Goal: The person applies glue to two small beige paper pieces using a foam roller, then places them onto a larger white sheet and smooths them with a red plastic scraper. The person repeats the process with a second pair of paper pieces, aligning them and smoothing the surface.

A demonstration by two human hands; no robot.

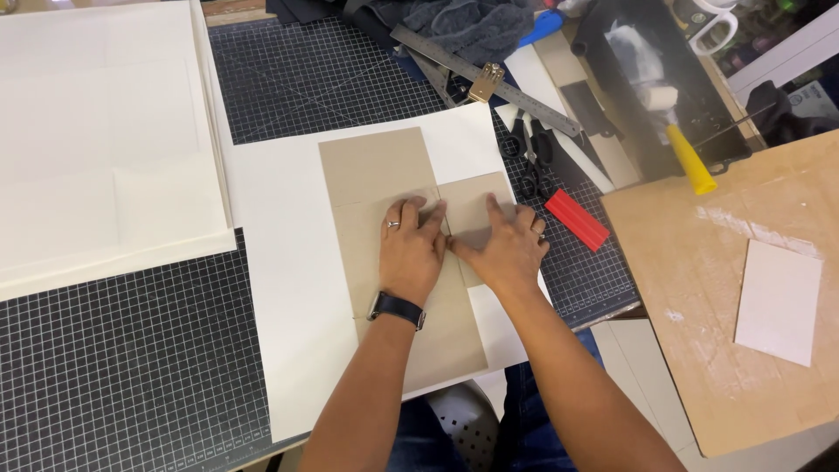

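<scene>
A large grey-brown cardboard piece [371,170] lies on a white paper sheet [288,262] over the black gridded cutting mat [131,367]. A smaller cardboard piece [476,197] sits against its right edge. My left hand [411,249], with a ring and a dark wristwatch, presses flat on the large piece near the seam. My right hand [502,249], also ringed, presses flat on the smaller piece, thumb touching the left hand. Both hands have fingers spread and hold nothing.
A stack of white boards [105,140] lies at left. Behind are a steel ruler [485,79], black scissors [529,149], a red block [577,218] and dark cloth [454,26]. At right, a black tray with a yellow-handled roller [686,153], a brown board [725,288] and white card [778,301].
</scene>
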